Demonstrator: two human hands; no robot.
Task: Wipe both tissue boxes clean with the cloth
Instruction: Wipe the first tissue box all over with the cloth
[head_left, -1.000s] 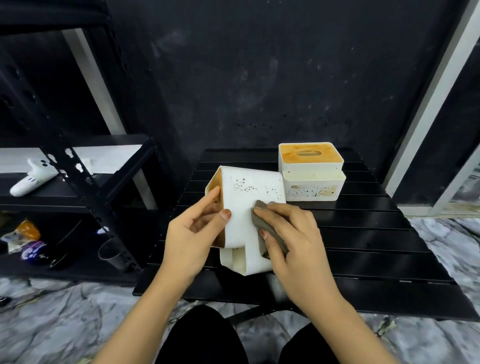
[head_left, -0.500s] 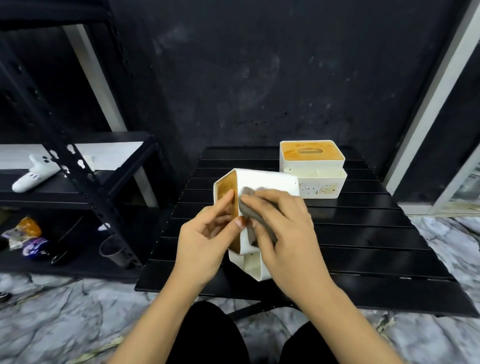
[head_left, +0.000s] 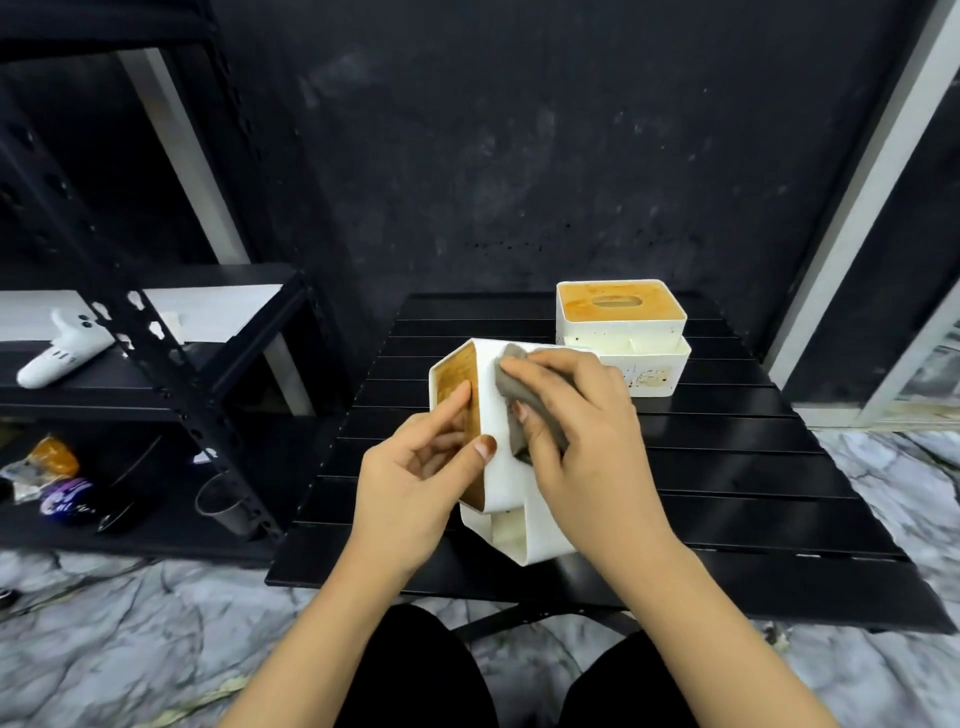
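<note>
A white tissue box (head_left: 498, 470) is tipped on its side above the black slatted table (head_left: 727, 493), its orange-stained top facing left. My left hand (head_left: 415, 478) grips it, thumb on the white side and fingers across the stained top. My right hand (head_left: 582, 441) holds a grey cloth (head_left: 511, 387) pressed against the box's upturned white side. The second tissue box (head_left: 621, 332) stands upright at the back of the table, with an orange-stained top and dark speckles on its lower front.
A black metal shelf rack (head_left: 156, 364) stands to the left, holding a white handheld device (head_left: 62, 348), a metal cup (head_left: 223, 506) and small packets. A dark wall rises behind the table. Marble-patterned floor (head_left: 104, 623) lies below, and my dark-clad knees sit under the table's near edge.
The cloth and my right hand have slid up the box's white side toward its far edge. The dark speckles seen there a second ago no longer show.
</note>
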